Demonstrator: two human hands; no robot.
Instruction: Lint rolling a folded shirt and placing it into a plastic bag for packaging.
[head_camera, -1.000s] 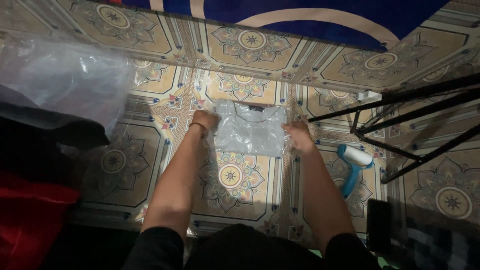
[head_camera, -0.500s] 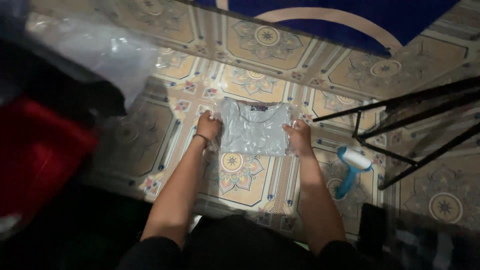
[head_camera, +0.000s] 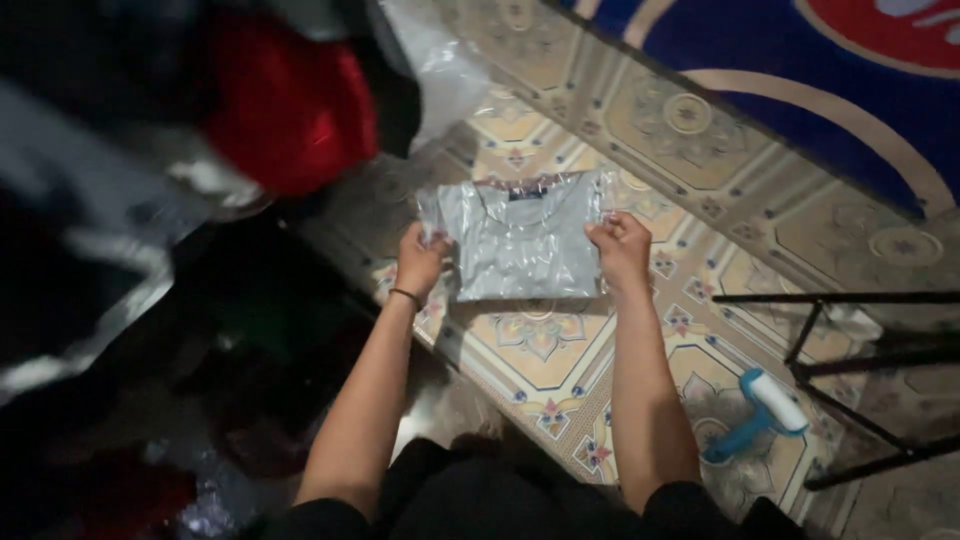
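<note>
Hands (head_camera: 520, 262) grip bagged shirt (head_camera: 524, 235), pile (head_camera: 150, 200) blurred

The person wears black short sleeves and dark clothing at the frame's bottom; a thin dark band circles the left wrist (head_camera: 404, 294).

A bagged shirt (head_camera: 522, 235) sits between both hands, lint roller (head_camera: 762, 413) on the floor (head_camera: 690, 130) to the right.
</note>
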